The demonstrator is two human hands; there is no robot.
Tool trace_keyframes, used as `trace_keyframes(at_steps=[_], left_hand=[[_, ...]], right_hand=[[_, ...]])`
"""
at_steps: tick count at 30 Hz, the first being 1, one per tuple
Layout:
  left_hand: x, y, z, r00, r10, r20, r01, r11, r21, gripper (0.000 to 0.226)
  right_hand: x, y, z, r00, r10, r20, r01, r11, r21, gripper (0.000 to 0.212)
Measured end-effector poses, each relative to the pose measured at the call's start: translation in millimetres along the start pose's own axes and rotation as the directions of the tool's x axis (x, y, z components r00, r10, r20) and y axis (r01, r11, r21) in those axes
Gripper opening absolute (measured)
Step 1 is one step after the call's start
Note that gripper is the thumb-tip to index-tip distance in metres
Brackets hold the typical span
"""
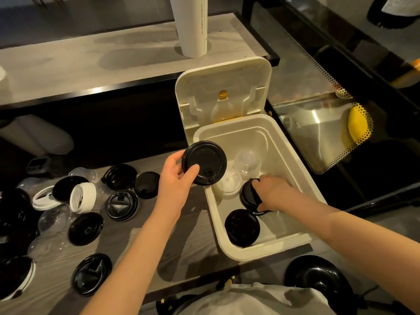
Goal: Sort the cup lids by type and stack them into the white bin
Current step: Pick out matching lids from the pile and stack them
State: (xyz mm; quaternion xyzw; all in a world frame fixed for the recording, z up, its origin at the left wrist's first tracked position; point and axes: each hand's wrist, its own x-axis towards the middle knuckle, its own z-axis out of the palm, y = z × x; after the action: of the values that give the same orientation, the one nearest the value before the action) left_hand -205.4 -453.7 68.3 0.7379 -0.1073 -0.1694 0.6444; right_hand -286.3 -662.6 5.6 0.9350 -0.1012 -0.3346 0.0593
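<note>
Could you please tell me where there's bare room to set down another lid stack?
Bare: white bin floor along its right wall, and the table strip between bin and loose lids. Crowded: the bin's left half and the table's left end.

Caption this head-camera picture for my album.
Left hand holds a black lid by the white bin; right hand grips a lid stack inside.

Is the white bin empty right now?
No, the white bin holds black lids, white lids and clear dome lids.
</note>
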Motion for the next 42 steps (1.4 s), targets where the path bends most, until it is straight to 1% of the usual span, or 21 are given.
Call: trace_keyframes(at_steps=[3, 5, 6, 7, 8, 10, 11, 12, 13, 16, 18, 19, 20, 22, 24, 26, 28, 30, 35, 38, 42], left_hand=[[0, 2, 2, 1.0, -0.009, 0.019, 0.008, 1.0, 0.026, 0.036], [2, 4, 3, 0.999, -0.02, 0.032, 0.019, 0.998, 0.052, 0.039], [3, 4, 4, 0.999, -0.024, 0.038, 0.021, 0.998, 0.066, 0.039], [4, 5, 5, 0.999, -0.022, 0.046, 0.018, 0.997, 0.08, 0.038], [4, 6, 6, 0.998, -0.02, 0.058, 0.014, 0.995, 0.094, 0.038], [4, 8, 10, 0.996, -0.016, 0.092, 0.004, 0.991, 0.132, 0.039], [4, 9, 12, 0.994, -0.018, 0.112, 0.002, 0.989, 0.147, 0.04], [4, 10, 14, 0.991, -0.021, 0.133, -0.001, 0.987, 0.159, 0.04], [3, 11, 16, 0.988, -0.022, 0.152, -0.004, 0.985, 0.172, 0.04], [-1, 14, 19, 0.981, -0.01, 0.196, -0.034, 0.975, 0.222, 0.036], [-4, 16, 20, 0.974, 0.037, 0.222, -0.112, 0.934, 0.339, 0.033], [-7, 16, 19, 0.969, 0.068, 0.239, -0.168, 0.887, 0.429, 0.034], [-9, 15, 17, 0.962, 0.1, 0.255, -0.223, 0.827, 0.516, 0.038], [-12, 9, 11, 0.946, 0.145, 0.289, -0.305, 0.695, 0.651, 0.051], [-16, 2, 3, 0.929, 0.142, 0.342, -0.357, 0.588, 0.726, 0.062], [-21, -6, -2, 0.907, 0.108, 0.408, -0.399, 0.531, 0.747, 0.068], [-25, -12, -4, 0.894, 0.081, 0.441, -0.412, 0.535, 0.738, 0.069], [-25, -15, -3, 0.892, 0.079, 0.446, -0.414, 0.543, 0.731, 0.069], [-26, -17, -3, 0.898, 0.081, 0.432, -0.397, 0.57, 0.719, 0.068], [-27, -19, -2, 0.904, 0.092, 0.418, -0.389, 0.581, 0.715, 0.067], [-27, -20, -1, 0.906, 0.113, 0.408, -0.391, 0.589, 0.707, 0.066]], right_hand=[[-7, 1, -8, 1.0, 0.004, 0.01, -0.004, 1.0, -0.021, 0.068], [-15, 5, -19, 0.992, -0.012, -0.129, 0.023, 0.996, 0.088, 0.058], [-20, 7, -26, 0.969, -0.004, -0.246, 0.057, 0.976, 0.211, 0.052], [-25, 9, -34, 0.931, 0.032, -0.364, 0.111, 0.924, 0.366, 0.047], [-30, 10, -41, 0.89, 0.089, -0.446, 0.187, 0.822, 0.537, 0.043], [-39, 7, -56, 0.854, 0.172, -0.491, 0.363, 0.477, 0.8, 0.042], [-42, 5, -62, 0.858, 0.16, -0.488, 0.423, 0.316, 0.849, 0.043], [-43, 3, -65, 0.863, 0.129, -0.489, 0.457, 0.217, 0.863, 0.044], [-44, 2, -67, 0.862, 0.092, -0.498, 0.479, 0.173, 0.861, 0.042], [-47, 0, -69, 0.842, 0.062, -0.536, 0.523, 0.151, 0.839, 0.029], [-46, 2, -66, 0.847, 0.073, -0.526, 0.515, 0.129, 0.848, 0.025], [-47, 4, -64, 0.861, 0.067, -0.504, 0.494, 0.125, 0.86, 0.025], [-46, 6, -60, 0.877, 0.057, -0.478, 0.466, 0.146, 0.873, 0.024], [-44, 10, -48, 0.912, 0.029, -0.408, 0.386, 0.267, 0.883, 0.023], [-39, 13, -33, 0.95, -0.032, -0.312, 0.298, 0.401, 0.866, 0.022], [-32, 12, -21, 0.969, -0.11, -0.22, 0.245, 0.514, 0.822, 0.02], [-21, 7, -14, 0.965, -0.219, -0.144, 0.253, 0.634, 0.731, 0.021], [-13, -2, -12, 0.943, -0.323, -0.08, 0.298, 0.714, 0.633, 0.027], [7, -26, -1, 0.913, -0.404, -0.048, 0.395, 0.851, 0.345, 0.032], [13, -35, 9, 0.911, -0.409, -0.058, 0.413, 0.899, 0.146, 0.026], [10, -32, 7, 0.912, -0.394, -0.109, 0.406, 0.906, 0.121, 0.027]])
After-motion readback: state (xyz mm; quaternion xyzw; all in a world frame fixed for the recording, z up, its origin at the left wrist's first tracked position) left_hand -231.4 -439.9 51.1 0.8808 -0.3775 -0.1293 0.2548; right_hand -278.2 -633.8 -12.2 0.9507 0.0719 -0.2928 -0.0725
